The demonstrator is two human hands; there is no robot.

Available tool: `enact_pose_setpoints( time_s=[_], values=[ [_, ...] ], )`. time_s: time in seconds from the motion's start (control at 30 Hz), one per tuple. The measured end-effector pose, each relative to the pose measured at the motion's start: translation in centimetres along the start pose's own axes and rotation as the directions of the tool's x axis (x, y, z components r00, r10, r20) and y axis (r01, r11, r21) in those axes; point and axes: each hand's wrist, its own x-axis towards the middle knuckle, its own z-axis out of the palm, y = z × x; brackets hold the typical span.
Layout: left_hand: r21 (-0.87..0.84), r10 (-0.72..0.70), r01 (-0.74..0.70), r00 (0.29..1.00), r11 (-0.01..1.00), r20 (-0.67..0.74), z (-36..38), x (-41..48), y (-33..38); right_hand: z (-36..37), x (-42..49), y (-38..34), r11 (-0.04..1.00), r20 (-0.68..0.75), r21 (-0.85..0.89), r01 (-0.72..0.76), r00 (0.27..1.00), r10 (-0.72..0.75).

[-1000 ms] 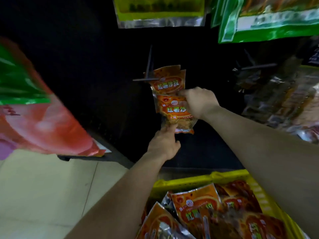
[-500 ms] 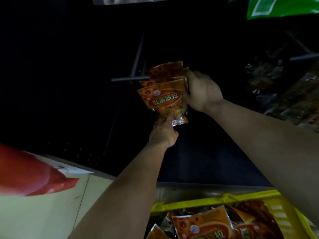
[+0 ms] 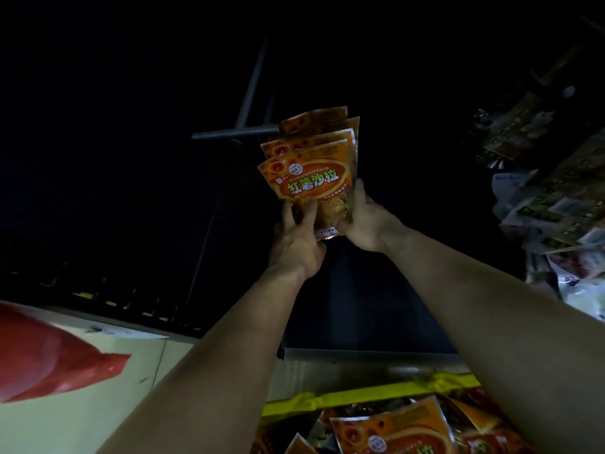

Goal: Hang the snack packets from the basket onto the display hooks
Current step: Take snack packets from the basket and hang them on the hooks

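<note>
A fanned stack of orange snack packets (image 3: pixel 311 172) hangs at the tip of a dark display hook (image 3: pixel 235 134) against a black panel. My left hand (image 3: pixel 294 244) grips the stack's lower left corner from below. My right hand (image 3: pixel 363 221) clasps its lower right edge. The packets' tops overlap the hook's crossbar; I cannot tell which of them are threaded on it. At the bottom, the yellow basket (image 3: pixel 360 393) holds several more orange packets (image 3: pixel 393 434).
Dim clear-wrapped goods (image 3: pixel 550 191) hang on hooks at the right. A red bag (image 3: pixel 49 362) intrudes from the lower left, over pale floor tiles (image 3: pixel 82 421). A grey shelf base (image 3: pixel 360 355) runs behind the basket.
My right hand dropped from the packets' upper right side to their lower right edge. The front packet now lies flat against the stack. My view tilted further up.
</note>
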Motion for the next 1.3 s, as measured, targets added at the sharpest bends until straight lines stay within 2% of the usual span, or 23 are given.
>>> enact_pose_setpoints(
  time_s=[0.17, 0.33, 0.6, 1.0, 1.3],
  values=[
    [0.002, 0.045, -0.045, 0.997, 0.999, -0.056, 0.3, 0.7, -0.7, 0.8, 1.3, -0.4, 0.999, -0.034, 0.033, 0.007, 0.999, -0.005],
    [0.001, 0.047, -0.047, 0.998, 0.999, -0.051, 0.5, 1.4, -1.2, 1.2, 1.1, -0.1, 0.996, -0.009, 0.076, 0.038, 0.999, -0.038],
    [0.029, 0.076, -0.076, 0.997, 0.997, -0.025, -0.4, -2.0, -0.5, -1.6, -3.4, 1.0, 0.997, -0.059, -0.061, -0.038, 0.998, 0.034],
    [0.053, 0.072, -0.072, 0.997, 0.996, 0.004, -6.2, -18.2, 1.1, -5.9, -21.2, -0.7, 0.951, -0.009, -0.308, 0.019, 1.0, -0.023],
    [0.072, 0.033, -0.04, 0.994, 0.997, 0.107, -2.1, -31.5, -1.8, -2.3, -33.8, 1.0, 0.912, 0.102, -0.403, 0.08, 0.994, -0.042]
  ],
)
